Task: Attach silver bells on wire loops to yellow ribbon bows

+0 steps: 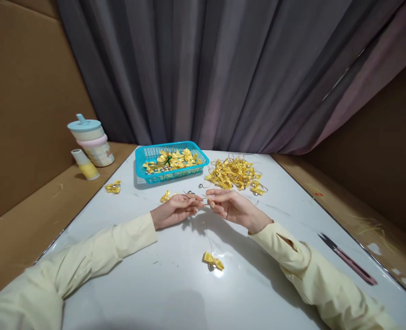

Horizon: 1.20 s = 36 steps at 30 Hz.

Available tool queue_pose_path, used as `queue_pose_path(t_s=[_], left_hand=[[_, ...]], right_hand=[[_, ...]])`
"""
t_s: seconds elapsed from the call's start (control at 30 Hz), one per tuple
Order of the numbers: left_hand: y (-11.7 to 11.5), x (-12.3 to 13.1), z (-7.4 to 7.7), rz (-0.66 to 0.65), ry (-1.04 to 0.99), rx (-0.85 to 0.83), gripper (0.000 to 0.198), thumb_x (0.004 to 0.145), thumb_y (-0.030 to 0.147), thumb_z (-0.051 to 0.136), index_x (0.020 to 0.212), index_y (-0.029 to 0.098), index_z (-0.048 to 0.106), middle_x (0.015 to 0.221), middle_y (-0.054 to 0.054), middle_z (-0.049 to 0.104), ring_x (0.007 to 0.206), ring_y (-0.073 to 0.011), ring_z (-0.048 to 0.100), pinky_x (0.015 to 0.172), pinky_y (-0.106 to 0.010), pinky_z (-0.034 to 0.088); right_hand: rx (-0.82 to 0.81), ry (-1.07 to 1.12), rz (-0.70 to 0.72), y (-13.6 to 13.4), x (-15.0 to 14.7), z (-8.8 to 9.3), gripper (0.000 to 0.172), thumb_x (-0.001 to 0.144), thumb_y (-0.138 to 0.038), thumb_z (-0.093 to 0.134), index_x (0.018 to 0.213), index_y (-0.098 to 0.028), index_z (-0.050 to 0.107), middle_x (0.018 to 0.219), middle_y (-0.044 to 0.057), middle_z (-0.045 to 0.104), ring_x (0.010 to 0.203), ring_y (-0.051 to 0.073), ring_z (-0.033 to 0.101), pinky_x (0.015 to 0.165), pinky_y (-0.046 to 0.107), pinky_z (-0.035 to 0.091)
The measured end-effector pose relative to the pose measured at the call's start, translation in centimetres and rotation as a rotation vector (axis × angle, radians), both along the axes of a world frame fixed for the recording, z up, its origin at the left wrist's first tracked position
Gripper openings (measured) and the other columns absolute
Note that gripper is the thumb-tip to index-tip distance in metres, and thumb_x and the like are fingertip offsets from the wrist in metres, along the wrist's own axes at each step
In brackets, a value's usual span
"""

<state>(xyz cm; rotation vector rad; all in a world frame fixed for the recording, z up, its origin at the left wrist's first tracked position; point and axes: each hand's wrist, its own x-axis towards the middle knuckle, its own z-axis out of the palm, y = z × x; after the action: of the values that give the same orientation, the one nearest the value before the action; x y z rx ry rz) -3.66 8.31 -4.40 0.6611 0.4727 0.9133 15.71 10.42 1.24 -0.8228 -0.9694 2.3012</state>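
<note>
My left hand (175,210) and my right hand (235,208) meet above the middle of the white table, fingertips almost touching. Both pinch a thin golden cord (205,199) between them. Below my hands is a yellow ribbon bow with a small silver bell (214,262); a fine strand runs up from it toward my fingers, but I cannot tell where it joins or whether the bow hangs or lies. Just behind my left hand sit another yellow bow (166,196) and some silver bells (191,192), partly covered by the fingers.
A blue plastic basket (171,175) holds yellow bows. Beside it lies a heap of corded bows (235,173). Pink-handled thread snips (347,260) rest at the right; one bow (113,186) lies far left. A tumbler (94,142) and a yellow bottle (85,164) stand off the table.
</note>
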Motion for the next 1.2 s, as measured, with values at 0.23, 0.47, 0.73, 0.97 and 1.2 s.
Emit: queue_pose_path(t_s=[0.23,0.47,0.73,0.97,1.2], left_hand=[[0.2,-0.2,-0.4,-0.048,0.006,0.002,0.018,0.085,0.011,0.054,0.094,0.001,0.066,0.09,-0.018,0.069,0.072,-0.0137,0.066,0.073,-0.023,0.049],[0.2,-0.4,-0.4,-0.102,0.037,0.01,0.021,0.087,0.018,0.052,0.091,0.002,0.065,0.09,-0.019,0.07,0.067,-0.0145,0.067,0.067,-0.024,0.051],[0.1,-0.3,-0.6,-0.147,0.121,0.125,0.03,0.074,0.039,0.069,0.071,0.009,0.067,0.047,-0.004,0.06,0.041,-0.0078,0.048,0.047,-0.019,0.038],[-1.1,0.3,0.8,-0.297,0.111,0.15,0.048,0.073,0.053,0.063,0.048,0.013,0.06,0.058,0.0,0.04,0.055,-0.0094,0.04,0.054,-0.023,0.037],[-1.3,0.1,1.0,-0.273,0.196,0.296,0.048,0.07,0.052,0.067,0.044,0.012,0.061,0.071,-0.006,0.053,0.071,-0.0138,0.046,0.068,-0.025,0.037]], right_hand=[[0.049,0.025,0.018,0.3,0.2,0.1,0.014,0.069,-0.007,0.06,0.08,-0.013,0.053,0.054,-0.004,0.053,0.037,0.003,0.036,0.036,0.016,0.024],[0.049,0.037,0.022,0.7,0.4,-0.3,0.013,0.071,-0.007,0.058,0.082,-0.013,0.052,0.058,-0.004,0.055,0.034,0.001,0.031,0.037,0.016,0.024],[0.054,0.019,0.091,0.6,0.3,-0.2,0.014,0.069,-0.008,0.059,0.079,-0.014,0.051,0.053,-0.004,0.053,0.035,0.002,0.029,0.038,0.016,0.023],[0.039,-0.004,0.181,-0.1,-0.4,-0.8,0.016,0.07,-0.008,0.061,0.078,-0.015,0.049,0.044,-0.007,0.045,0.035,0.003,0.028,0.038,0.017,0.021],[0.147,0.066,0.222,-0.3,-0.7,-1.7,0.018,0.07,-0.012,0.066,0.079,-0.014,0.051,0.046,-0.005,0.052,0.037,0.004,0.037,0.041,0.018,0.025]])
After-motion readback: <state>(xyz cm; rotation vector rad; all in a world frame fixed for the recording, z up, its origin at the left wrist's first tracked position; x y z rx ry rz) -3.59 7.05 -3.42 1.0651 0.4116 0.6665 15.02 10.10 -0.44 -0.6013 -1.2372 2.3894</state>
